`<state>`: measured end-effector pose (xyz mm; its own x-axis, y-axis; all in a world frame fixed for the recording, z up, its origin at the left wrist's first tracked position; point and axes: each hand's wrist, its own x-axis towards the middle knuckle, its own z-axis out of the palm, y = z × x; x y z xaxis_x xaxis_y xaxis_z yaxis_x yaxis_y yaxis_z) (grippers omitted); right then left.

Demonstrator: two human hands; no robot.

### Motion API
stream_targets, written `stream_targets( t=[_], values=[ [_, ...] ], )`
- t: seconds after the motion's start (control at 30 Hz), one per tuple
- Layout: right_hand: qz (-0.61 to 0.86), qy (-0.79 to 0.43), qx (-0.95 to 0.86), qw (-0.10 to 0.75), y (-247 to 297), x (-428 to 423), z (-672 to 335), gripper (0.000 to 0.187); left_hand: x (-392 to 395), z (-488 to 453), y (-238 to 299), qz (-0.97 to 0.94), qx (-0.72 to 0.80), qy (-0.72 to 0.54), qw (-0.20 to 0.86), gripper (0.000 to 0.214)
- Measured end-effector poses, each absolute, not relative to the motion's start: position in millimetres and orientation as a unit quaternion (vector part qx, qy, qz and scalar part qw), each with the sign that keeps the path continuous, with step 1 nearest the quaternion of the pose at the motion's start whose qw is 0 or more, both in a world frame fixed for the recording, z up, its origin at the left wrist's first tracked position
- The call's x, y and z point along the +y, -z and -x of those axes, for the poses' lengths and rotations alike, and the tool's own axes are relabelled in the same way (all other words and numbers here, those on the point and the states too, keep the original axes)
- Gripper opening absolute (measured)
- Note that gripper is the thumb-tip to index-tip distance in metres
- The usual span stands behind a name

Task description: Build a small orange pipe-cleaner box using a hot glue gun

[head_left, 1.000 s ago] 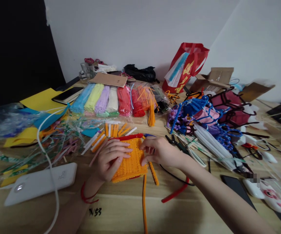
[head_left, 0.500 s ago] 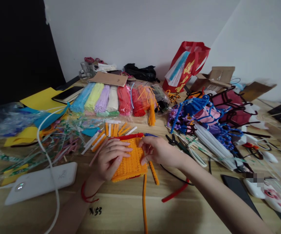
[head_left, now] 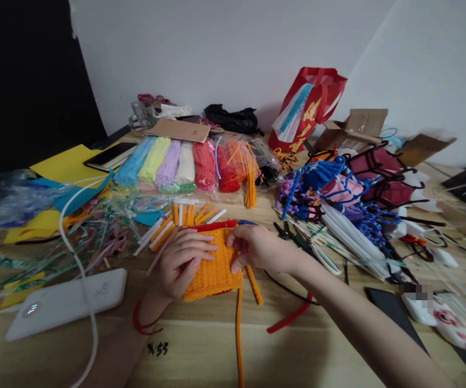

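Left hand grip apart, fingers flat on orange woven pipe-cleaner mat; right hand grip clamped on its right edge, on counter.

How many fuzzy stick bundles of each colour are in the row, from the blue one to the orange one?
Light blue bundle: 1
Light green bundle: 1
Purple bundle: 1
Cream bundle: 1
Red bundles: 2
Orange bundle: 1
Total: 7
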<state>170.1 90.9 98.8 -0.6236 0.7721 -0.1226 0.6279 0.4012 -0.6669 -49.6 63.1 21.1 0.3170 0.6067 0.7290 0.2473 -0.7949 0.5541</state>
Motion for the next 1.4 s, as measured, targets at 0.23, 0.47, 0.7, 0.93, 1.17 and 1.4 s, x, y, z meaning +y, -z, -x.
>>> stream_targets(
  t=[0.23,0.47,0.7,0.93,1.17,1.4],
  values=[
    [0.426,-0.391,-0.808,0.115,-95,92,-169,0.036,63,50,-21,-0.79,0.266,-0.525,0.172,0.025],
    [0.402,-0.393,-0.808,0.176,-99,72,-181,0.044,64,49,-22,-0.792,0.264,-0.524,0.17,0.024],
    [0.398,-0.302,-0.854,0.143,-101,55,-184,0.059,63,49,-22,-0.791,0.264,-0.524,0.169,0.024],
    [0.395,-0.303,-0.854,0.152,-96,57,-182,0.052,64,48,-23,-0.792,0.267,-0.522,0.168,0.023],
    [0.364,-0.305,-0.866,0.157,-93,62,-183,0.054,64,48,-24,-0.789,0.274,-0.523,0.169,0.024],
    [0.357,-0.3,-0.871,0.157,-93,62,-184,0.051,63,50,-21,-0.794,0.282,-0.511,0.169,0.024]
  ],
)
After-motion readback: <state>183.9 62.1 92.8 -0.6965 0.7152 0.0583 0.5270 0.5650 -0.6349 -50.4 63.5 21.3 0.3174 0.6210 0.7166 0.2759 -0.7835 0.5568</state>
